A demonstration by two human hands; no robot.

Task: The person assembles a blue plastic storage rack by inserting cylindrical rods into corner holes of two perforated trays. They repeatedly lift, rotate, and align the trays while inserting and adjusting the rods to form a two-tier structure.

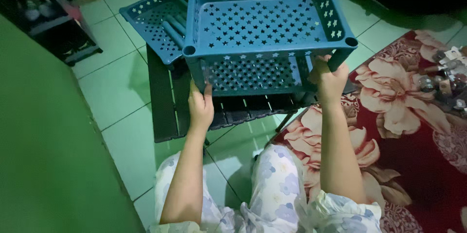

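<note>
2 blue trays point(265, 24), tile floor point(114, 92), rug point(413, 131).

1. Bare forearms, no watch, bracelet or ring visible on left hand point(201, 108) or right hand point(331, 80).
2. Short loose sleeves point(340, 208) at 6 o'clock, pale fabric with soft blue floral print.
3. Matching trousers point(272, 179) over both knees, same pale floral cloth, lightly creased.

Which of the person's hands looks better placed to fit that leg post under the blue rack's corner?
Probably the right hand: it grips the post beneath the blue rack's near right corner socket. The left hand only steadies the rack's lower front edge.
</note>
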